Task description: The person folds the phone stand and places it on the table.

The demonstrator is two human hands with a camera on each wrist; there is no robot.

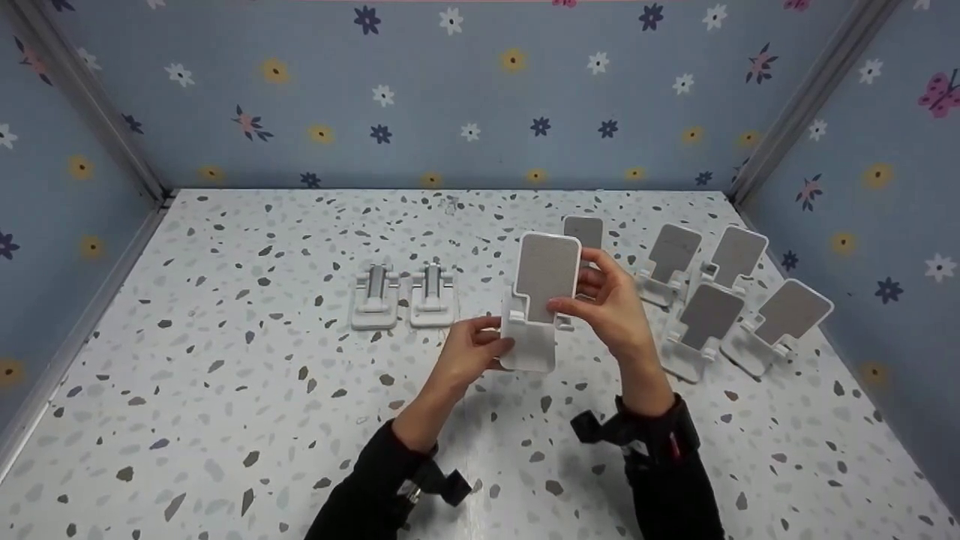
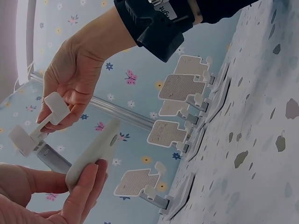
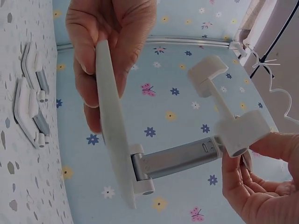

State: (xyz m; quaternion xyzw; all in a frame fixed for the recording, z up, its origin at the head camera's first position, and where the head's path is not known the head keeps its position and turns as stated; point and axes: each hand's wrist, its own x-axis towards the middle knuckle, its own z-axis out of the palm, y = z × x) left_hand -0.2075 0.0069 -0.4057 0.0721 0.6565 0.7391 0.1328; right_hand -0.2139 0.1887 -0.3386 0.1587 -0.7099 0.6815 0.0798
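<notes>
Above the table, both hands hold a white phone stand [image 1: 550, 274] with a grey pad on its upper plate. My left hand [image 1: 463, 354] pinches the flat base [image 3: 112, 126] between thumb and fingers. With thumb and fingers, my right hand [image 1: 613, 306] grips the upper plate by its right edge. The grey arm [image 3: 182, 157] between base and plate is swung out in the right wrist view. To the left lie two folded phone stands, one [image 1: 375, 307] beside the other [image 1: 433, 307].
Several unfolded phone stands, including a front one [image 1: 711, 315] and a far-right one [image 1: 793, 311], stand at the right. Another unfolded stand [image 1: 583, 231] is partly hidden behind the held one. Flower-patterned walls [image 1: 450, 97] bound the speckled table [image 1: 225, 405] at the back and sides.
</notes>
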